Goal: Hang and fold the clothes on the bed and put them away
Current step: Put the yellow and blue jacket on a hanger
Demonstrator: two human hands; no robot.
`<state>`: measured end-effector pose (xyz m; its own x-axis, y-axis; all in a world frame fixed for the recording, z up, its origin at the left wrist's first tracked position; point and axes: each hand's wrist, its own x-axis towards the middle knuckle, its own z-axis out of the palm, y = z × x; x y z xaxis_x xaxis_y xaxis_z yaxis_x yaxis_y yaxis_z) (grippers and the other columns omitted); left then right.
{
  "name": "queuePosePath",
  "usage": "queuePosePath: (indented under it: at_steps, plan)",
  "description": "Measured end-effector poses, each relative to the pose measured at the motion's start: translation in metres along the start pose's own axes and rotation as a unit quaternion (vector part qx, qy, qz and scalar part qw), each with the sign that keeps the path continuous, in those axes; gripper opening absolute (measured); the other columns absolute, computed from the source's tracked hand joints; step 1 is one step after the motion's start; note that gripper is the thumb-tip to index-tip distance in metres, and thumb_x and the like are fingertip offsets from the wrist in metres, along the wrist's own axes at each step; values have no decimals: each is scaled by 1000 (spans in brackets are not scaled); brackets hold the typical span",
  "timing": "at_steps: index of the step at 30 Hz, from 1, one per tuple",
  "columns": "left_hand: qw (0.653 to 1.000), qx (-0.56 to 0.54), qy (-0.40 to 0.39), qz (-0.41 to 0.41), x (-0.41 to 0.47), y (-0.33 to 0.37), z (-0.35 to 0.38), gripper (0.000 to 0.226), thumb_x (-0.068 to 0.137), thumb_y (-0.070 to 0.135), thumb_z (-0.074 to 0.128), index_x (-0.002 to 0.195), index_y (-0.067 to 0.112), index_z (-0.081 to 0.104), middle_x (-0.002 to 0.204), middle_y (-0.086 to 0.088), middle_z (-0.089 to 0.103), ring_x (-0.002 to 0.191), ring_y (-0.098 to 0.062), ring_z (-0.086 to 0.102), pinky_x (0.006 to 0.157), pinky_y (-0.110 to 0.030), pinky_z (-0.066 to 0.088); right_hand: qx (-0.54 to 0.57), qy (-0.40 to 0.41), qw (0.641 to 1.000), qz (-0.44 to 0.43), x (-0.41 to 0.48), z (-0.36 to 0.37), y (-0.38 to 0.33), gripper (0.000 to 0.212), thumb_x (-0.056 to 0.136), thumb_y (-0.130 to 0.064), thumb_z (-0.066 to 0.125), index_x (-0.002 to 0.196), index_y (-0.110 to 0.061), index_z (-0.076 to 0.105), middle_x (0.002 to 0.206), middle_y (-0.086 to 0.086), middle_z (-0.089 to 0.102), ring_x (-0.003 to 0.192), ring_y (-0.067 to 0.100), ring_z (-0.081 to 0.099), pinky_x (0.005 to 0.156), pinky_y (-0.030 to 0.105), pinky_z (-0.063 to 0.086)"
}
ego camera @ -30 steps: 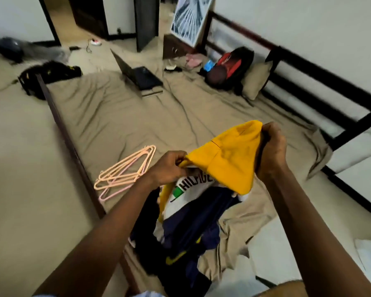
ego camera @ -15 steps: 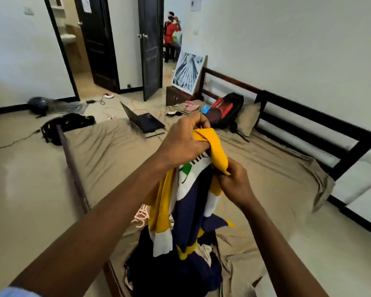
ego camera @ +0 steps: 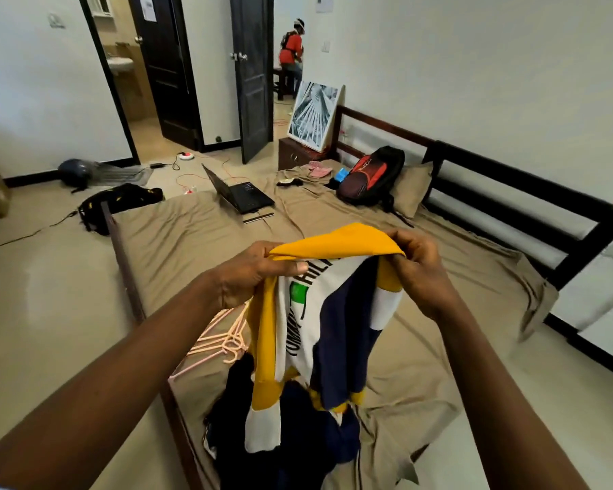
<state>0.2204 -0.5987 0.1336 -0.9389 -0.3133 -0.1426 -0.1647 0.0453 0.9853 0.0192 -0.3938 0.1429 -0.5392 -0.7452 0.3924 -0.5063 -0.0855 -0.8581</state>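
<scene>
Above the near end of the tan-sheeted wooden bed [ego camera: 177, 242], we hold up a yellow, white and navy fabric shirt [ego camera: 319, 313] | left hand [ego camera: 252, 274] and right hand [ego camera: 418, 267] each pinch its yellow top edge | light, limp, sags freely; we judge the shoulder seams the best hold

Two hands are counted: left hand [ego camera: 252, 274] and right hand [ego camera: 418, 274]. One striped shirt [ego camera: 333, 313] is gripped by both. Pink hangers [ego camera: 223, 339] below the left hand: several, exact number not resolved. Dark clothes [ego camera: 298, 436] under the hands: number not resolved. Beyond the hands: one laptop [ego camera: 241, 194], one backpack [ego camera: 368, 178], one pillow [ego camera: 411, 187], one framed picture [ego camera: 314, 114], two dark doors [ego camera: 252, 76]. Far left of the left hand: one black bag [ego camera: 121, 203], one helmet [ego camera: 73, 171].
</scene>
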Motion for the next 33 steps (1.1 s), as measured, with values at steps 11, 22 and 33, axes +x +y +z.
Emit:
queuePosePath:
  at_steps: [11,22,33]
  plan:
    - [907,377,-109,-152,6,-18,12,29,80,46,86,86,22,71,95,0,76,96,-26,73,78,-34,58,18,92,994,50,-15,-38,42,28,101,3,39,92,-5,64,73,10,54,61,14,45,51,23,37]
    - [984,171,50,-4,-8,-48,16,32,84,40,75,107,18,67,102,-1,72,90,-14,68,77,-29,55,20,272,957,102,-46,-59,83,41,103,1,49,69,-22,47,54,-20,45,53,-4,38,55,17,33]
    - [958,124,-246,-73,9,-47,193,28,89,25,62,86,-3,61,83,-2,57,79,-15,49,74,-36,42,-192,487,742,419,-124,-127,166,58,103,-63,38,100,-15,72,109,20,66,102,44,63,78,44,45]
